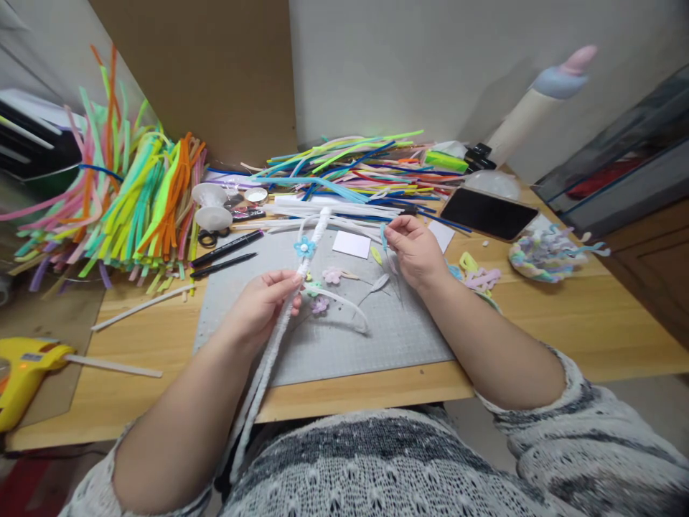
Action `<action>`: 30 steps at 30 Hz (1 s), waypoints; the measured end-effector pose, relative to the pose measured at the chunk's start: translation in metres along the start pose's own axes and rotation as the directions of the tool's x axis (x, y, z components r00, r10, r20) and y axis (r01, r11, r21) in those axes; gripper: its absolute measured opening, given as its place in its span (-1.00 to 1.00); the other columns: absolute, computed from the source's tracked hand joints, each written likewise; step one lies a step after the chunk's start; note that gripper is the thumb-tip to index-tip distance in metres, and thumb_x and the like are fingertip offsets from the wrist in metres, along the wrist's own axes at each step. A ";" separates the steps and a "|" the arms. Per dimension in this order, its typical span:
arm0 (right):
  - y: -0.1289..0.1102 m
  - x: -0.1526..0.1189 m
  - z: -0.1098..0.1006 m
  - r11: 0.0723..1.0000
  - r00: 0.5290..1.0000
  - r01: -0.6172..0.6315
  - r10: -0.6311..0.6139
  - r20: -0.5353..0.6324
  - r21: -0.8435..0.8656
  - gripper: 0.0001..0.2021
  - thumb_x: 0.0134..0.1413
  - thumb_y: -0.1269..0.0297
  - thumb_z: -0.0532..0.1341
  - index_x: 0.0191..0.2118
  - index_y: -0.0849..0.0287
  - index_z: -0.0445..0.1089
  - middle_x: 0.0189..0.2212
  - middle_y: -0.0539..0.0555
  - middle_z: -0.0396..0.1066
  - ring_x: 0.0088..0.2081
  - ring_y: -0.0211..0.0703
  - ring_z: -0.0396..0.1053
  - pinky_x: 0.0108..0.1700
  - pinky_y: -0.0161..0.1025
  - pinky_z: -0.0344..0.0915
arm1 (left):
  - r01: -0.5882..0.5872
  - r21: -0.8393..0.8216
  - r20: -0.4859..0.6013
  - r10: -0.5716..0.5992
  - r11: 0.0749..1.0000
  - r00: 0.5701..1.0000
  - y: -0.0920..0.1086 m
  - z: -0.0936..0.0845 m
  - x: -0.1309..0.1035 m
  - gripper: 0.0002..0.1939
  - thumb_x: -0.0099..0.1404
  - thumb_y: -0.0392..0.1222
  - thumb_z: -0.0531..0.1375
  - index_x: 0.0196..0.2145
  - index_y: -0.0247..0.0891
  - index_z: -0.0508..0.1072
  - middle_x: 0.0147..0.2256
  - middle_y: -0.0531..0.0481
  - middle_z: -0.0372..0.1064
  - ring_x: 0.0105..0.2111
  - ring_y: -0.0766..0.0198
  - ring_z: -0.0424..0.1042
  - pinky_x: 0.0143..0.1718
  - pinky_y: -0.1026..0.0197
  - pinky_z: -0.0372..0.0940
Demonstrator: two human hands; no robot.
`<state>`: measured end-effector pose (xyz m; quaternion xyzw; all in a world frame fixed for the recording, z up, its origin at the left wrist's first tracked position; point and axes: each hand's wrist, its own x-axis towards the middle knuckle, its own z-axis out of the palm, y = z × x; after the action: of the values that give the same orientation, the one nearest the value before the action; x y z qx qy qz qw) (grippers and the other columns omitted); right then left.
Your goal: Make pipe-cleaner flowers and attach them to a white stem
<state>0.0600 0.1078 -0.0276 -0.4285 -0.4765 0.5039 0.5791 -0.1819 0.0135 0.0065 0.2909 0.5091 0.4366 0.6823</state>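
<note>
My left hand (269, 298) is closed around a wrapped white pipe-cleaner stem (319, 231), which slants from its rounded top down past the table edge to my lap. On the stem, above my fingers, sits a blue flower (304, 247) with a pale centre. My right hand (418, 251) pinches a small light-blue pipe-cleaner piece (384, 235), partly hidden by the fingers. Between my hands lie a pink flower (332, 275), a purple flower (320, 306), a green flower (313, 289), a grey leaf shape (380, 283) and a yellow-green leaf shape (375, 256).
A grey cutting mat (344, 352) covers the middle of the wooden table. Pipe-cleaner bundles (145, 208) stand at left, above a yellow glue gun (32, 366). Black pens (226, 248), a white spool (209, 205), a phone (489, 212) and a pastel fuzzy bundle (546, 251) lie around.
</note>
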 end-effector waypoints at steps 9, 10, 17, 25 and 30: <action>-0.023 -0.017 0.011 0.965 0.974 -0.222 0.212 0.085 0.139 -0.64 -0.32 0.29 0.38 -0.26 0.13 0.38 -0.51 -0.12 0.27 -0.55 -0.43 0.24 -0.57 -0.42 0.08 | -0.059 0.042 -0.126 0.064 0.997 0.990 -0.008 0.007 0.001 -0.72 -0.09 -0.20 0.39 -0.46 -0.41 0.44 -0.62 0.06 0.34 -0.66 0.46 0.29 -0.66 0.42 0.22; -0.026 -0.022 0.014 0.955 0.964 -0.253 0.235 0.122 0.158 -0.67 -0.32 0.29 0.38 -0.30 0.15 0.39 -0.53 -0.12 0.28 -0.55 -0.42 0.26 -0.57 -0.43 0.09 | -0.076 0.066 -0.154 0.085 0.995 0.984 -0.009 0.008 0.001 -0.73 -0.07 -0.20 0.39 -0.45 -0.41 0.44 -0.62 0.05 0.35 -0.66 0.45 0.31 -0.65 0.41 0.23; -0.045 -0.053 0.042 0.971 0.891 -0.236 0.199 0.409 0.040 -0.78 -0.15 0.21 0.35 -0.35 0.17 0.40 -0.57 -0.07 0.35 -0.56 -0.37 0.30 -0.56 -0.40 0.15 | -0.185 0.195 -0.174 0.219 0.963 0.960 -0.022 0.017 -0.003 -0.71 -0.04 -0.12 0.38 -0.44 -0.35 0.41 -0.59 0.03 0.39 -0.68 0.39 0.34 -0.71 0.37 0.15; -0.042 -0.054 0.049 0.987 0.930 -0.162 0.153 0.333 -0.002 -0.74 -0.13 0.21 0.35 -0.30 0.19 0.38 -0.57 -0.08 0.33 -0.56 -0.38 0.29 -0.57 -0.41 0.13 | -0.150 0.081 -0.096 0.157 0.985 0.983 -0.024 0.022 -0.005 -0.73 -0.03 -0.15 0.35 -0.44 -0.34 0.38 -0.55 0.03 0.39 -0.62 0.41 0.30 -0.69 0.37 0.13; -0.046 -0.052 0.053 0.997 0.951 -0.065 0.077 0.300 -0.050 -0.73 -0.19 0.22 0.38 -0.34 0.16 0.35 -0.51 -0.07 0.36 -0.52 -0.36 0.30 -0.49 -0.36 0.22 | -0.163 0.057 -0.024 0.165 0.985 0.986 -0.025 0.022 -0.005 -0.76 0.00 -0.17 0.33 -0.44 -0.33 0.37 -0.61 0.07 0.34 -0.68 0.46 0.22 -0.68 0.36 0.09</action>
<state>0.0140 0.0509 0.0205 -0.3748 -0.5533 0.5744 0.4727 -0.1540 -0.0013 -0.0052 0.3443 0.5049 0.4812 0.6284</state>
